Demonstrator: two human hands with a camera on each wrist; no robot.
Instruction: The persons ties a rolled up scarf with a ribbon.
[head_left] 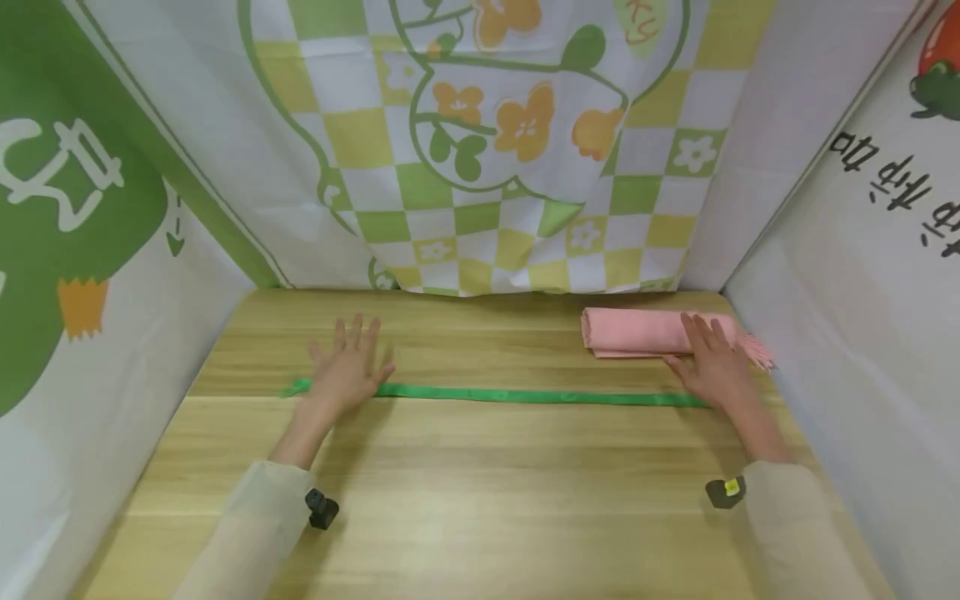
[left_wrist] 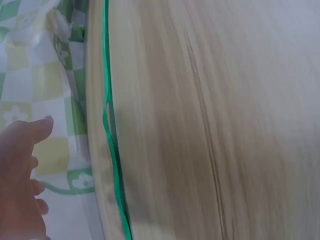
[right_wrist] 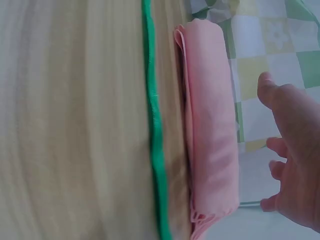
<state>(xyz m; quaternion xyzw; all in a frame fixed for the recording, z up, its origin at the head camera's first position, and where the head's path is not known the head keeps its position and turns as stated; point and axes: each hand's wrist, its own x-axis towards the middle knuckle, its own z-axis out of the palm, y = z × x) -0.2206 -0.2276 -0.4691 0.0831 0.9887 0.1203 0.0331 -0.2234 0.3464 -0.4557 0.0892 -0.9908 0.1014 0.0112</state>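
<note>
A long green ribbon (head_left: pixel 517 396) runs nearly straight across the wooden table, from left to right. Over its left part is my left hand (head_left: pixel 345 375), fingers spread and holding nothing; the ribbon (left_wrist: pixel 107 95) lies apart from the thumb in the left wrist view. My right hand (head_left: pixel 716 371) has its fingers extended over the right end of a rolled pink cloth (head_left: pixel 637 331) with a fringe. In the right wrist view the cloth (right_wrist: pixel 212 115) lies beside the ribbon, and the right hand (right_wrist: pixel 300 155) grips nothing. Whether those fingers touch the cloth I cannot tell.
The wooden table (head_left: pixel 465 508) ends at a checked green, yellow and white cloth (head_left: pixel 480 217) hanging behind it. Printed white panels stand at the left (head_left: pixel 90 333) and right (head_left: pixel 855 317). Small dark devices sit at both wrists.
</note>
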